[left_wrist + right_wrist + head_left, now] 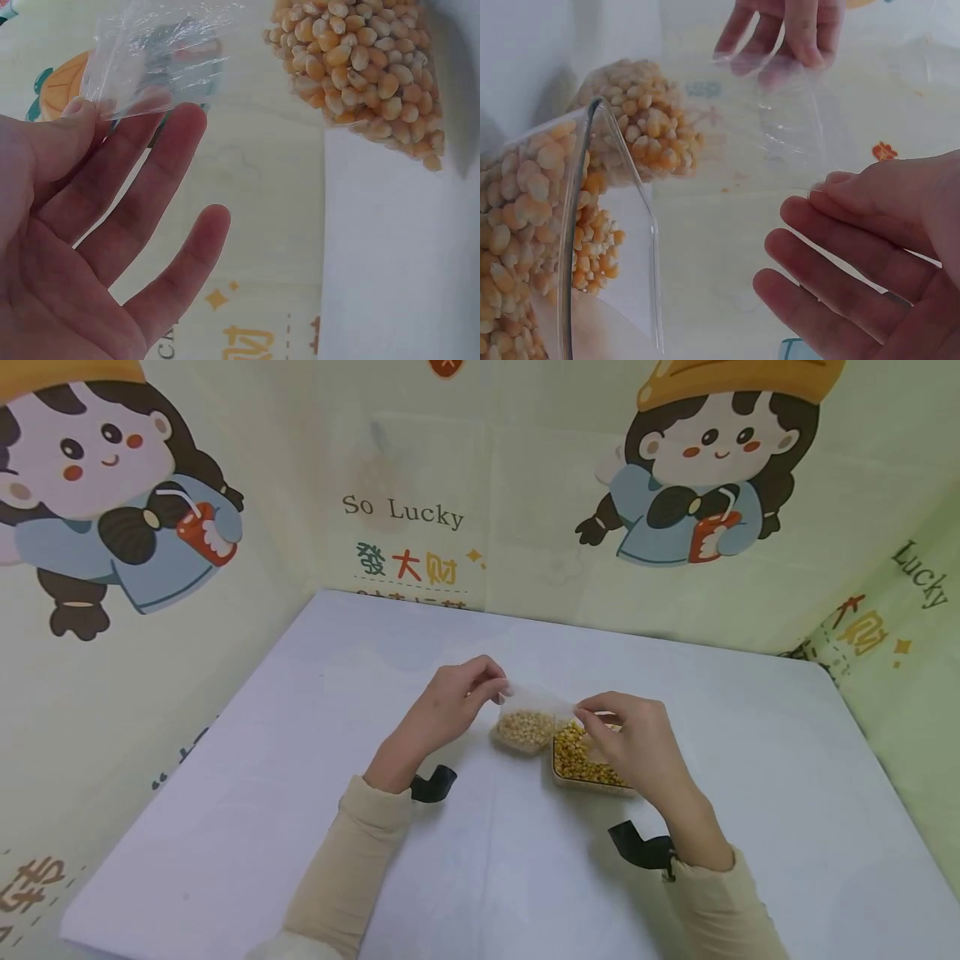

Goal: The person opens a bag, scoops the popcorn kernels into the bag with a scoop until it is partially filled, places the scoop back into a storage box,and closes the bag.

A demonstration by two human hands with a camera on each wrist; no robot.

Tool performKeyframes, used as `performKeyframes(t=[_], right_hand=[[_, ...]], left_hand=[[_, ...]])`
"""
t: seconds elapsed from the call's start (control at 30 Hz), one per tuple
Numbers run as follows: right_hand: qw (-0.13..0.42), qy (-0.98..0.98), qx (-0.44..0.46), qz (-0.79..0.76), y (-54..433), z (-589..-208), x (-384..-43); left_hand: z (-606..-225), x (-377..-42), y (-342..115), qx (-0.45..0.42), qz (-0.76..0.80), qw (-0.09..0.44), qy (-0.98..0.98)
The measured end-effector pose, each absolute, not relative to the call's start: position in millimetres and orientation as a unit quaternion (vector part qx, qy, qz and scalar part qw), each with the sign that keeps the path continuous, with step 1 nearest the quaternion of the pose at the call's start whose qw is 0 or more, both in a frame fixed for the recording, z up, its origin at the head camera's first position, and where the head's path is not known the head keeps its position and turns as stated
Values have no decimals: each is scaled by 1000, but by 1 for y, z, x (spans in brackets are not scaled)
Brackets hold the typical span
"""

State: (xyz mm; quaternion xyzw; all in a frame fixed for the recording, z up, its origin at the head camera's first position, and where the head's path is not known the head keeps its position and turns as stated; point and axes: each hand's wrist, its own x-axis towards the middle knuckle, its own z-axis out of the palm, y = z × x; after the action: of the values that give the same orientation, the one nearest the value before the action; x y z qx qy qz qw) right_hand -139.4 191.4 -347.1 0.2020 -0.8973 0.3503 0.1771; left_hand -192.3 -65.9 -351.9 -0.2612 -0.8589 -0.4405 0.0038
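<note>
A clear plastic bag (525,731) with corn kernels in its lower part stands on the table, its upper edge stretched between both hands. My left hand (467,689) pinches one top corner between thumb and index finger; the other fingers are spread, as the left wrist view shows. At the opposite top corner, my right hand (633,739) pinches the film with thumb and index finger, its remaining fingers extended. Right beside the bag sits a clear rectangular container (576,225) holding more corn kernels (577,760); the right hand is above it and hides part of it in the head view.
The white table (450,877) ends at a back edge against a printed cloth backdrop (525,527) with cartoon figures. Cloth also hangs along the left and right sides. Black wrist mounts (643,846) stick out near both sleeves.
</note>
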Motion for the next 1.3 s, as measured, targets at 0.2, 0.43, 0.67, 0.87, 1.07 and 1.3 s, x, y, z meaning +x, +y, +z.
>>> performKeyframes(t=[0.2, 0.43, 0.67, 0.87, 1.07, 1.3], right_hand=[[150, -901, 189, 361, 193, -350, -143], [118, -907, 174, 365, 192, -355, -144], [95, -906, 166, 377, 189, -356, -146], [92, -904, 177, 378, 186, -358, -149], [93, -905, 176, 376, 187, -355, -148], [104, -905, 175, 373, 186, -355, -149]], left_hand=[[-353, -185, -71, -262, -418, 5, -870], [-361, -185, -71, -254, -437, -27, -863], [-362, -188, -70, -273, -419, 2, -866], [-361, -189, -68, -278, -399, 35, -873], [-359, -189, -68, -293, -378, 82, -874], [-360, -187, -70, -302, -366, 96, -875]])
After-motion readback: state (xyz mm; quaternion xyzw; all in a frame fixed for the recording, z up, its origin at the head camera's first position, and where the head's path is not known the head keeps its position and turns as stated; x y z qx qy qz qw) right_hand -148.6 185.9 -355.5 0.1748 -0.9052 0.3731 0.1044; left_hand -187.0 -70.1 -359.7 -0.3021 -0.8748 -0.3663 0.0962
